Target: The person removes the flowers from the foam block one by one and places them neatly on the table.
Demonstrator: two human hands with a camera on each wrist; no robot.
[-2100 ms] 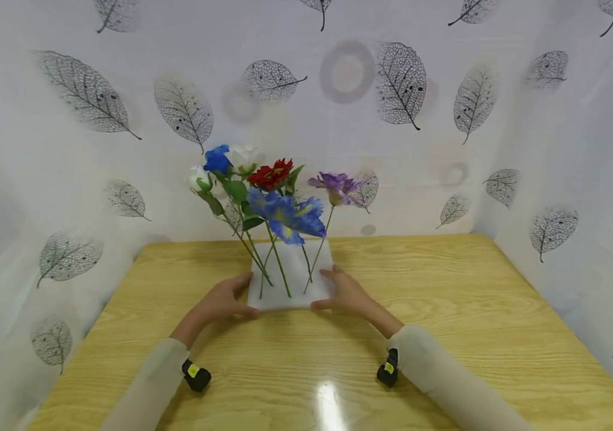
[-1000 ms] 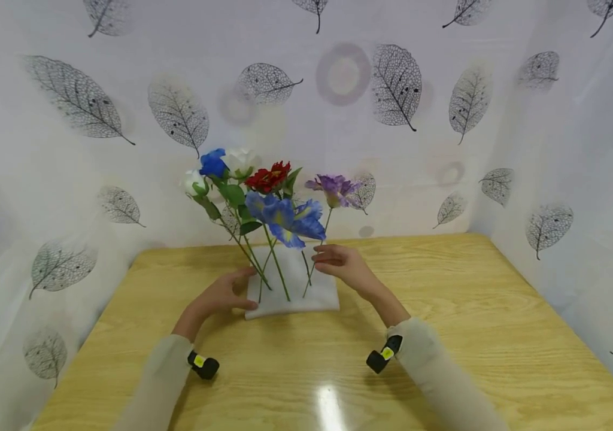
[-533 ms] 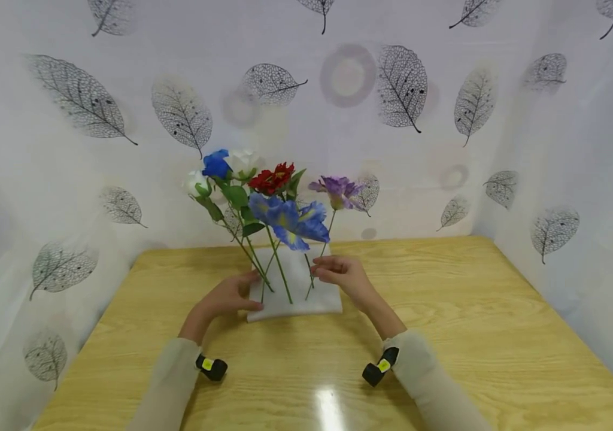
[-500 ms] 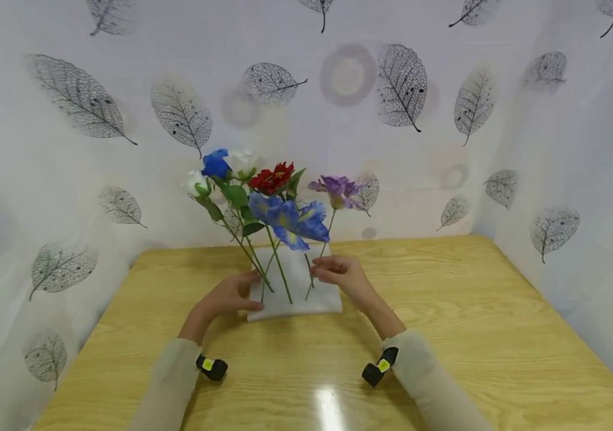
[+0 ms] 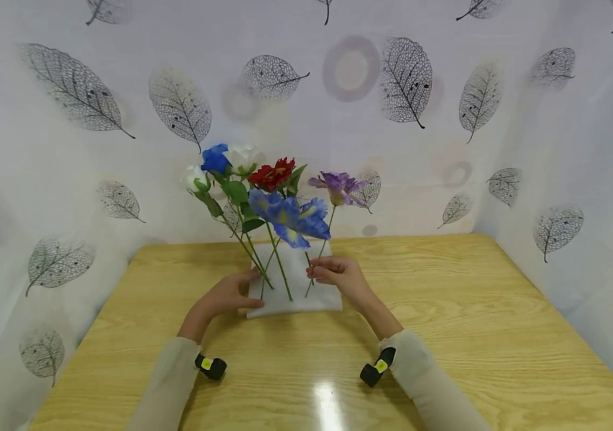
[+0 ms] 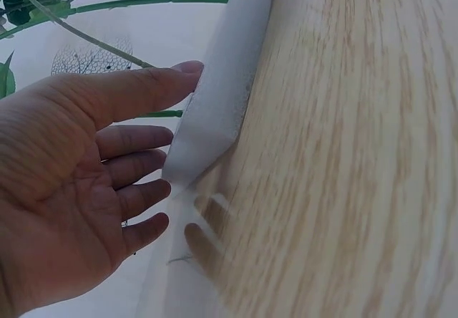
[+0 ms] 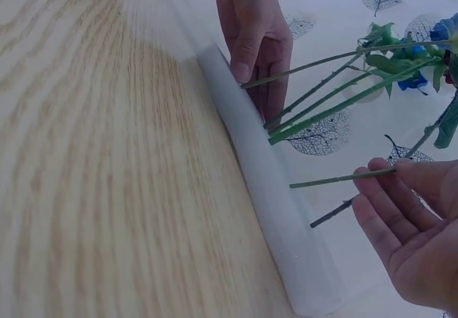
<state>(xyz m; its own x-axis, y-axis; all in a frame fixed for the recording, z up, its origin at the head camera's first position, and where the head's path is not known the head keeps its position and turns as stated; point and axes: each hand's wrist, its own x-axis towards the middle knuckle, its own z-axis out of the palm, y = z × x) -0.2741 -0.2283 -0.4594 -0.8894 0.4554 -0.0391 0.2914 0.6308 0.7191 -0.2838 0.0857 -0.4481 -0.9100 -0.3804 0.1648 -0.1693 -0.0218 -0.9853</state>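
Looking from the head view first, the right hand point(image 5: 337, 274) has left the side of the white foam block point(image 5: 296, 281), where it rested two seconds ago, and now sits against the stem of the purple flower point(image 5: 337, 185). So the work has passed from placing the block to handling one flower, I judge. The left hand point(image 5: 229, 295) stayed at the left edge of the block, and the block itself stands in the middle of the wooden table point(image 5: 446, 311), with the blue flower point(image 5: 290, 216) and red flower point(image 5: 271, 174) upright in it.

From the left wrist view, the left hand point(image 6: 79, 182) is flat, with fingers straight and a little spread. The thumb tip touches the edge of the foam block point(image 6: 215, 110); nothing is gripped.

From the right wrist view, the right hand point(image 7: 411, 228) shows an open palm with the fingers almost straight. The fingertips point(image 7: 383, 167) touch the thin green stem point(image 7: 329, 180) just above the foam block point(image 7: 275, 210). I cannot tell if the thumb closes on the stem, so it looks like a light touch, not a firm grasp.
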